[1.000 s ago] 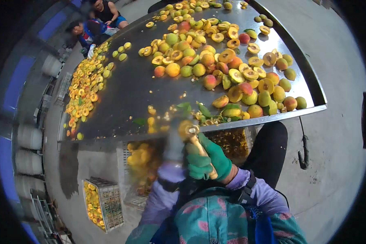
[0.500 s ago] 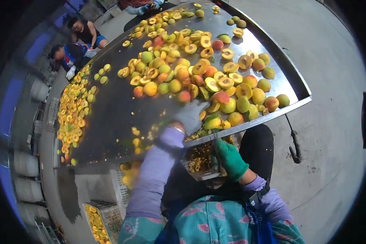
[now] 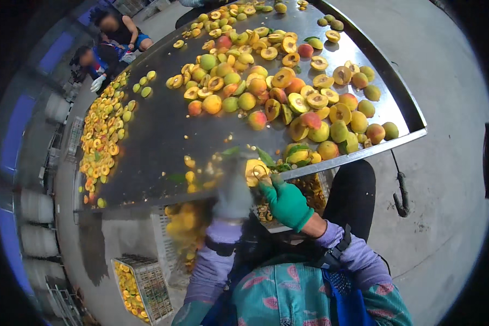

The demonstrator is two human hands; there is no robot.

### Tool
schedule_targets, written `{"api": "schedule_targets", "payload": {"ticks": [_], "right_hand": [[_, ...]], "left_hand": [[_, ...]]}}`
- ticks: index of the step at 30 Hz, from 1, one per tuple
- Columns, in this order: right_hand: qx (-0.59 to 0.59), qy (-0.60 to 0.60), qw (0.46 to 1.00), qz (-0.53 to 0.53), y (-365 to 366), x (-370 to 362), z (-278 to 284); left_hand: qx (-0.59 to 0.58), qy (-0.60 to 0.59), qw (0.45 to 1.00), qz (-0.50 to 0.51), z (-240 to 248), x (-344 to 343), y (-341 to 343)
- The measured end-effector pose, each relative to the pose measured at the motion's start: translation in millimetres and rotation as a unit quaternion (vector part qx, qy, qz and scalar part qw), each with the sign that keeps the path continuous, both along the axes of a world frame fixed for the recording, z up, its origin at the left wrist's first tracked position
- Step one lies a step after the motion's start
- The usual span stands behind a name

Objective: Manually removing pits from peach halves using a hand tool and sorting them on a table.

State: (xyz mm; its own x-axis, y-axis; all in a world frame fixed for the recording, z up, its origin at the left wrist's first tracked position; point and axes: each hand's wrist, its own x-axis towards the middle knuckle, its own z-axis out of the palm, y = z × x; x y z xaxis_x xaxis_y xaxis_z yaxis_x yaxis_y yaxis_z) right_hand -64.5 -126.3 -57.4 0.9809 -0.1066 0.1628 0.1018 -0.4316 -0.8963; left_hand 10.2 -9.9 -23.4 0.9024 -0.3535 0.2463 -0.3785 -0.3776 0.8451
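My left hand (image 3: 234,191), in a grey glove and smeared by motion, is at the near edge of the metal table (image 3: 163,144). It grips a yellow peach half (image 3: 253,169), cut side up. Against that half, my right hand (image 3: 289,205) in a green glove is closed round a small pitting tool with a thin metal loop (image 3: 261,171). The glove hides most of its handle. Beyond my hands spreads a pile of peaches (image 3: 266,81), whole ones and halves, some with red blush. A few green leaves (image 3: 266,157) lie beside the held half.
Below the edge, between my knees, a crate (image 3: 315,190) holds brownish pits and scraps. Yellow halves (image 3: 185,228) fill a container left of my forearm, and another crate (image 3: 152,288) stands on the floor. More halves (image 3: 100,146) lie along the table's left side. Two people (image 3: 111,46) sit at far left.
My left hand has come back from the pile toward me with a peach half, meeting my right hand. The right hand has moved slightly left and up. The view has shifted slightly.
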Motion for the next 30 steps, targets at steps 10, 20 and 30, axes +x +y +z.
{"api": "schedule_targets", "payload": {"ticks": [10,20,30], "right_hand": [[0.056,0.051,0.997,-0.011,2,-12,15],[0.088,0.017,0.995,-0.048,9,-18,7],[0.165,-0.089,0.982,0.004,18,-3,-19]], "left_hand": [[0.113,-0.005,0.992,0.051,-14,-7,-3],[-0.083,0.103,0.989,0.06,4,-21,-26],[-0.115,0.117,0.984,0.07,-15,-19,-26]]}}
